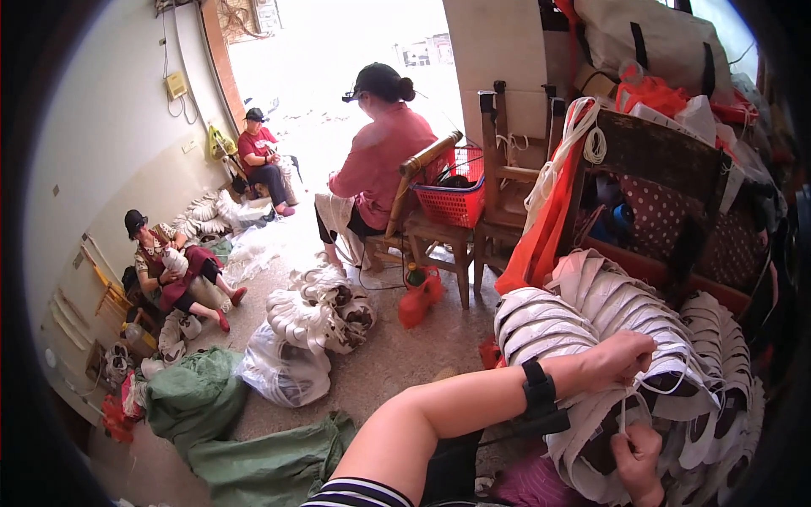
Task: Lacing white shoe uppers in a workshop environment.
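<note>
Atop stacked white pieces [591, 321], both hands.

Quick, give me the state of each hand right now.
Left hand: closed, gripping the bundle of white shoe uppers.
Right hand: closed, pinching a white cord on that bundle.

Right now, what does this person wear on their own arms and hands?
Both hands are bare, without gloves. The left hand follows a bare forearm with a black band strapped at the wrist; a black-and-white striped short sleeve shows above. Of the right hand, no sleeve shows.
</note>
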Motion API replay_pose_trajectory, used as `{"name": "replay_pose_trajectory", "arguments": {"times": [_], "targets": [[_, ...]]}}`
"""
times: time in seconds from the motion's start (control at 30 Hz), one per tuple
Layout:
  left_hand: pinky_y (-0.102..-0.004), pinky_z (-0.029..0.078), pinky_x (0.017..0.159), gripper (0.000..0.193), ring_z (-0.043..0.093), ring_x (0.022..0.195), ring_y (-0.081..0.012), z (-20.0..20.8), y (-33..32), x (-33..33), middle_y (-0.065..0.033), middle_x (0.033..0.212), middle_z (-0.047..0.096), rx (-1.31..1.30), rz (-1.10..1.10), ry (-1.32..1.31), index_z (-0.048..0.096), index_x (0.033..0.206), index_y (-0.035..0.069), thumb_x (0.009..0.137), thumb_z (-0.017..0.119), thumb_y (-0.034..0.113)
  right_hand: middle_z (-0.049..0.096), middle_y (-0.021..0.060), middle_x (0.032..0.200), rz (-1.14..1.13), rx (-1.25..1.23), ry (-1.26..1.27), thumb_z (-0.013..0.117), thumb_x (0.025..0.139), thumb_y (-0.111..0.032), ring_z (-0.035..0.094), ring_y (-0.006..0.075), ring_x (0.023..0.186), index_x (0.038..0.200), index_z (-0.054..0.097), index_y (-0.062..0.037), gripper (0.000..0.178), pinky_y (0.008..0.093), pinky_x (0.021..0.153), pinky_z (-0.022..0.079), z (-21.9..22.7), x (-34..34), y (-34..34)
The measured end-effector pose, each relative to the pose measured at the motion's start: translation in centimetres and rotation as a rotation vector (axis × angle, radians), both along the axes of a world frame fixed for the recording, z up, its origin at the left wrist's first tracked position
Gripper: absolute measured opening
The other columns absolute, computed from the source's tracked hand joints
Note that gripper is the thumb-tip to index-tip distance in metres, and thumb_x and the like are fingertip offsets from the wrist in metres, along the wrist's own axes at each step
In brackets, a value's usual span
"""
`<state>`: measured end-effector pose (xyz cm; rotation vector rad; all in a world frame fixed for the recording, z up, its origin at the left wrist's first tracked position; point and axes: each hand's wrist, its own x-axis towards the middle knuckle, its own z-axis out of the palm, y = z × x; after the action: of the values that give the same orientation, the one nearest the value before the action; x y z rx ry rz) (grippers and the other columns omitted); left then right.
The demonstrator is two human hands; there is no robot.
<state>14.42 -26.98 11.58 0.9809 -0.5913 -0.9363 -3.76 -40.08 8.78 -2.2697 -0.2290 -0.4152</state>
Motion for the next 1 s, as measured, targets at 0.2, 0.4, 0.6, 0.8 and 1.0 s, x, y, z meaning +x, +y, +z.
{"name": "replay_pose_trajectory", "arguments": {"times": [0.2,0.4,0.6,0.8,1.0], "targets": [[-0.0278,0.031,0.043,0.018,0.040,0.047,-0.0109,-1.6,-0.7,0.8,-0.0030,0.061,0.047,-0.039,0.175,-0.899,0.053,0.070,0.003,0.085,0.048,0.012,0.049,0.0133,0.101,0.046,0.022,-0.105,0.064,0.083,-0.022,0.048,0.0238,0.082,0.076,0.057,0.0013,0.025,0.0334,0.072,0.040,2.7,1.3,0.9],[-0.0295,0.031,0.044,0.021,0.037,0.043,-0.0143,0.6,-0.9,0.9,-0.0020,0.055,0.043,0.160,-0.007,0.126,0.054,0.071,0.002,0.086,0.051,0.018,0.054,0.0120,0.109,0.207,0.592,0.113,0.056,0.096,-0.036,0.051,0.0096,0.056,0.076,0.060,-0.0005,0.041,0.0227,0.052,0.043,1.3,3.1,0.0],[-0.0312,0.028,0.046,0.026,0.029,0.041,-0.0136,0.8,-1.2,0.6,0.0019,0.046,0.031,0.196,0.069,0.233,0.054,0.070,0.005,0.089,0.049,0.023,0.057,0.0105,0.083,0.246,1.107,0.387,0.052,0.097,-0.029,0.050,0.0105,0.055,0.084,0.057,0.0004,0.033,0.0236,0.054,0.043,2.2,3.8,0.4],[-0.0298,0.023,0.048,0.029,0.023,0.042,-0.0112,2.1,-1.9,2.1,0.0043,0.049,0.027,0.084,-0.018,0.384,0.045,0.063,0.012,0.089,0.049,0.023,0.048,0.0036,0.070,0.248,0.860,0.312,0.047,0.097,-0.022,0.042,0.0108,0.060,0.073,0.049,-0.0056,0.029,0.0235,0.057,0.033,3.5,5.0,0.8],[-0.0280,0.023,0.048,0.032,0.024,0.044,-0.0095,5.7,1.1,2.0,0.0053,0.051,0.029,0.100,0.137,0.304,0.039,0.057,0.015,0.087,0.052,0.017,0.042,-0.0063,0.071,0.261,0.785,0.375,0.050,0.095,-0.020,0.034,0.0040,0.063,0.082,0.055,-0.0077,0.018,0.0211,0.056,0.027,5.7,6.2,1.0]]}}
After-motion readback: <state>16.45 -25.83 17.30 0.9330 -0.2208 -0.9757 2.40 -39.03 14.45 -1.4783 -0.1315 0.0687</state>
